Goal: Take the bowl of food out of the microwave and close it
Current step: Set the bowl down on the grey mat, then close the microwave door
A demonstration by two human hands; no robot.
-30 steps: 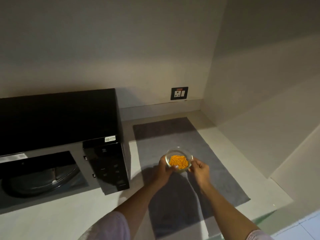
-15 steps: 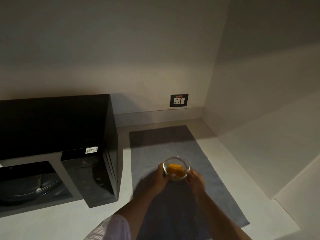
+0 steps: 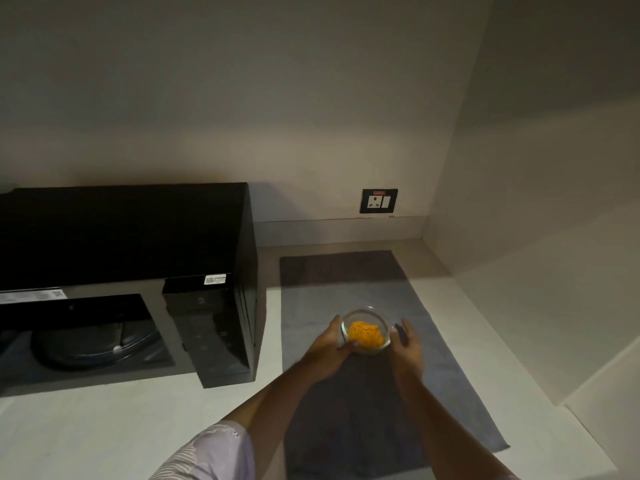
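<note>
The glass bowl (image 3: 366,330) of orange food (image 3: 366,334) is out of the microwave (image 3: 131,271) and sits low over the grey mat (image 3: 346,282) on the counter (image 3: 86,427), to the right of the oven. Whether its base touches the mat cannot be told. The left hand (image 3: 325,348) cups the bowl's near-left wall with its fingers (image 3: 346,345) curled against the glass; the right hand (image 3: 405,348) lies against the right wall, fingers (image 3: 400,329) loosely wrapped rather than spread wide. Both hands hold the bowl between them.

The step in hand looks to be setting the bowl down. The microwave's cavity is open, its turntable (image 3: 93,344) bare, and the door lies out of view to the left. Once the bowl rests steady, the next move calls for letting go, reaching left across the counter for the door, and swinging it shut until it latches.
</note>
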